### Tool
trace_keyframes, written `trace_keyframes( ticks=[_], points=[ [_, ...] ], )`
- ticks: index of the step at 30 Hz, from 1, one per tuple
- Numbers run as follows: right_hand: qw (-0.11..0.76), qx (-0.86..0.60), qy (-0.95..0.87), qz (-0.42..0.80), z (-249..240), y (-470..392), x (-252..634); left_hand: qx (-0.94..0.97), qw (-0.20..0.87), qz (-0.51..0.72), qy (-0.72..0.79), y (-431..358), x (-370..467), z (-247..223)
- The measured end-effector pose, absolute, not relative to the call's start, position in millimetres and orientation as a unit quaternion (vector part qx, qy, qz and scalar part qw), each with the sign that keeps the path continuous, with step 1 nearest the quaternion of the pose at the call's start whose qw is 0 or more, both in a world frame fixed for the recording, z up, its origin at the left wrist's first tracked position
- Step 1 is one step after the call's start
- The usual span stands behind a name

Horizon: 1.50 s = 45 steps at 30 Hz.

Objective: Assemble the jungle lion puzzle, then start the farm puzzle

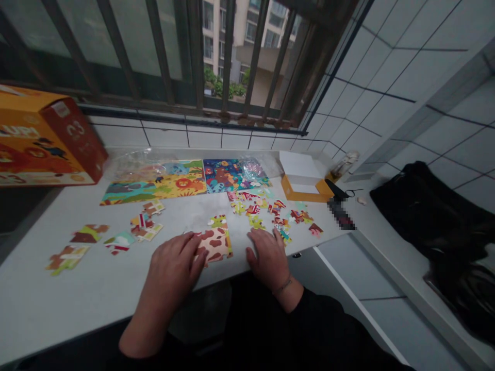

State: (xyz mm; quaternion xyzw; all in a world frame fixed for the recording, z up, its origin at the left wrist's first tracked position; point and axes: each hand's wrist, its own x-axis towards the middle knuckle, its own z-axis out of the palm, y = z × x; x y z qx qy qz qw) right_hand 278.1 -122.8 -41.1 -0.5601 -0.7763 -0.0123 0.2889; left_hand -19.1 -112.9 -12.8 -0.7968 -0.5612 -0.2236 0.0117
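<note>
A joined section of jigsaw puzzle [215, 244], cream with brown patches, lies near the table's front edge. My left hand [174, 263] rests on its left side, fingers spread and bent over the edge. A green puzzle piece [218, 221] adjoins the section's top. To the right, my right hand [270, 257] is low at the table with its fingers apart and loosely curved. Its fingertips are just below another green puzzle piece [256, 221]; whether they touch it I cannot tell. Several loose puzzle pieces [254, 209] lie beyond that hand.
More puzzle pieces [143, 225] are scattered left. Two picture sheets [166, 181] lie at the back, partly under clear plastic. An open yellow box [307, 189] stands at the back right, a large orange box [42, 139] at the far left. Dark fabric [417, 206] lies on the right ledge.
</note>
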Motion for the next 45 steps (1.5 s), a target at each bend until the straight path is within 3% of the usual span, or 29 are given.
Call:
trace_keyframes(
  ticks=[16, 20, 28, 35, 45],
  points=[
    [0.296, -0.544, -0.785, 0.014, -32.6, -119.9, 288.1, -0.808, 0.008, -0.212, -0.55, -107.5, -22.9, -18.7],
    [0.306, -0.608, -0.732, -0.03, -16.4, -106.3, 327.2, -0.807, 0.005, -0.219, -0.548, -107.4, -23.1, -18.5],
    [0.162, -0.725, -0.664, -0.085, -20.7, -92.7, 411.1, -0.813, 0.016, -0.211, -0.542, -106.2, -23.7, -20.2],
    [0.186, -0.651, -0.734, -0.052, -29.3, -100.1, 410.0, -0.811, 0.025, -0.216, -0.543, -106.5, -25.4, -22.4],
    [0.186, -0.688, -0.7, -0.05, -26.7, -80.0, 447.3, -0.811, 0.016, -0.23, -0.537, -105.0, -25.6, -25.7]
  ],
)
